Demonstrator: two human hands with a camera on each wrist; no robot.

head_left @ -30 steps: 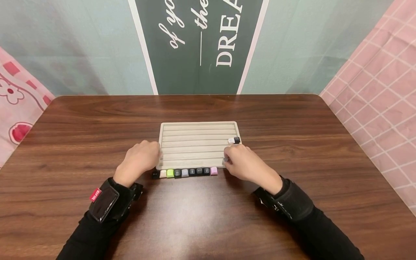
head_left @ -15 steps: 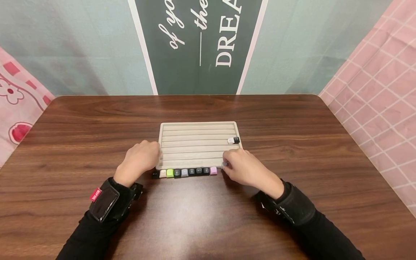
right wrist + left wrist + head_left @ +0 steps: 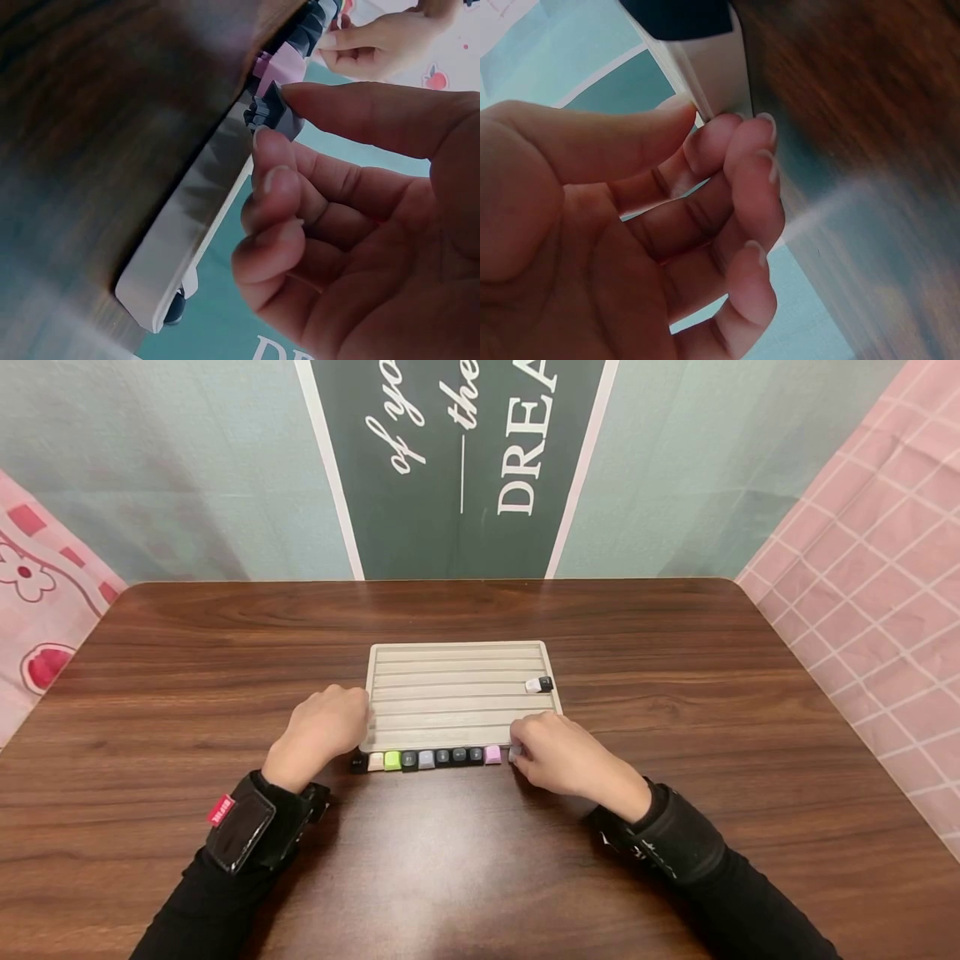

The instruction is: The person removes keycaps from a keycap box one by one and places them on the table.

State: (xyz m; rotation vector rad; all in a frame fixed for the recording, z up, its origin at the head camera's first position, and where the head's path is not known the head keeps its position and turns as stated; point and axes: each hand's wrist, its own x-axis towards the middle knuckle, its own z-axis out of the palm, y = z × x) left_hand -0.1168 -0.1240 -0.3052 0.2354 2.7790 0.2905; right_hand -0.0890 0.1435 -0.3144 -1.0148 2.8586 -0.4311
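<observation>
A beige ridged tray (image 3: 442,689) lies on the table, and my left hand (image 3: 328,722) pinches its left edge between thumb and fingers. In the right wrist view, the thumb and index finger of my right hand (image 3: 352,202) pinch a grey keycap (image 3: 291,124) with a dark underside. That keycap is at the tray's front right corner, just right of a pink keycap (image 3: 492,754). The pink one ends a row of several keycaps along the tray's front edge, including a lime green keycap (image 3: 392,760). Inside the tray, a white keycap (image 3: 532,685) and a black keycap (image 3: 546,683) sit at the right.
The dark wooden table (image 3: 450,868) extends around the tray on all sides. Behind it hangs a green cloth (image 3: 645,477) with white lettering. Pink patterned cloth (image 3: 877,527) borders the table at the sides.
My right hand has moved slightly left and toward the near side, bringing the grey keycap from over the tray's front right corner to beside the pink one. The left hand stays put.
</observation>
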